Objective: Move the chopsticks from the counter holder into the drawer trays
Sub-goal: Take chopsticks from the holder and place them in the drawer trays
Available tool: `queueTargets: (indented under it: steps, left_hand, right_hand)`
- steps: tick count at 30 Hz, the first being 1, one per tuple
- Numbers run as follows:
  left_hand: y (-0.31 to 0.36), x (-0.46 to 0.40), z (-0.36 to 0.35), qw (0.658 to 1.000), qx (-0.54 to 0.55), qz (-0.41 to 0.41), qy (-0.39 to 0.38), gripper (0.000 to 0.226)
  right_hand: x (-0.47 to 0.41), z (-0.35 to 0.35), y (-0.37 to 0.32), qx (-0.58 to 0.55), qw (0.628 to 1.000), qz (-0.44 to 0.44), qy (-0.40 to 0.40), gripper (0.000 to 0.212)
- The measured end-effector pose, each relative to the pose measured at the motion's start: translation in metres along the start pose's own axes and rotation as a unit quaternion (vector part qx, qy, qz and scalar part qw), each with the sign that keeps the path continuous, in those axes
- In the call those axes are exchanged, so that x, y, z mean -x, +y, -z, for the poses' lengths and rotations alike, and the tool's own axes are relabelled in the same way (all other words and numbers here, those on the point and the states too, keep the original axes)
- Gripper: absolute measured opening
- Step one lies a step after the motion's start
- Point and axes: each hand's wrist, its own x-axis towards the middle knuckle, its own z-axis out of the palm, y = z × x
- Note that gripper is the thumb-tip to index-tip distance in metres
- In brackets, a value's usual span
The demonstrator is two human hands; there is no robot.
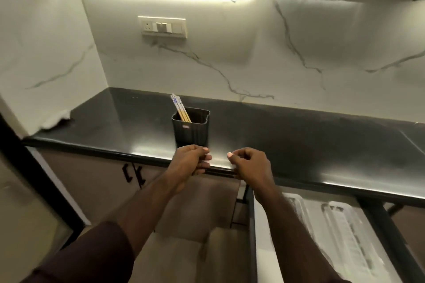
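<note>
A black holder (192,127) stands on the dark counter (299,135) near its front edge. Several chopsticks (180,108) with pale patterned tops lean to the left inside it. My left hand (192,162) hovers just in front of the holder with its fingers curled and nothing in them. Close beside it, my right hand (249,163) is also loosely curled and holds nothing. Below on the right, a drawer (377,218) is pulled out, with white plastic trays (345,232) in it; their contents are blurred.
A white cloth (56,118) lies at the counter's far left corner. A switch plate (163,26) is on the marble backsplash. Cabinet doors with black handles (133,173) sit below the counter on the left.
</note>
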Motion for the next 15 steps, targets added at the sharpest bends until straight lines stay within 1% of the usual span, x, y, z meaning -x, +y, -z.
queueTargets:
  steps: [3, 7, 11, 15]
  left_hand:
    - [0.012, -0.016, 0.035, 1.0, 0.014, -0.01, 0.023, 0.017]
    - [0.019, -0.041, 0.061, 0.999, 0.029, -0.021, 0.034, 0.018]
    - [0.024, -0.066, 0.072, 0.998, 0.033, -0.022, 0.057, 0.016]
    - [0.036, -0.101, 0.072, 0.997, 0.045, -0.036, 0.06, 0.016]
  right_hand:
    - [-0.011, -0.031, -0.024, 0.004, 1.0, 0.021, -0.023, 0.011]
    - [-0.04, -0.058, -0.041, 0.027, 0.998, 0.042, -0.049, 0.007]
    - [-0.072, -0.078, -0.054, 0.033, 0.995, 0.054, -0.072, 0.004]
    - [-0.101, -0.093, -0.064, 0.051, 0.994, 0.066, -0.074, 0.005]
